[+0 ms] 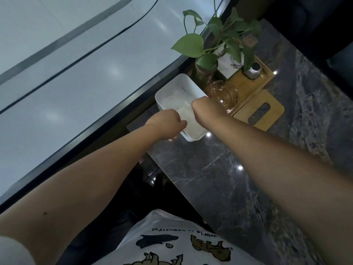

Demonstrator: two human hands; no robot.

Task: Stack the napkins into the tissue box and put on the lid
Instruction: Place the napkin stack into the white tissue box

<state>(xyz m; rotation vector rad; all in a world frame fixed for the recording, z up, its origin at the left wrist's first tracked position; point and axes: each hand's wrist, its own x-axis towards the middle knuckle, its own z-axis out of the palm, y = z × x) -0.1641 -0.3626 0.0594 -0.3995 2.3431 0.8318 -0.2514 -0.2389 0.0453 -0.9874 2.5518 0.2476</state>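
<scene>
A white rectangular tissue box (172, 87) stands open near the dark marble table's left edge, with white napkins (186, 113) inside it. My left hand (165, 122) is at the box's near left rim, fingers curled down around the napkins and the box edge. My right hand (203, 109) reaches over the box's right rim with its fingers inside, hidden from view. Both hands press on the napkins. The wooden lid (260, 109) with a dark slot lies flat on the table to the right of the box.
A clear amber glass jar (224, 94) stands right behind my right hand. A potted green plant (212, 44) and a small silver object (253, 70) sit on a wooden tray (248, 85) further back. The marble table (219, 169) extends toward me; pale floor lies left.
</scene>
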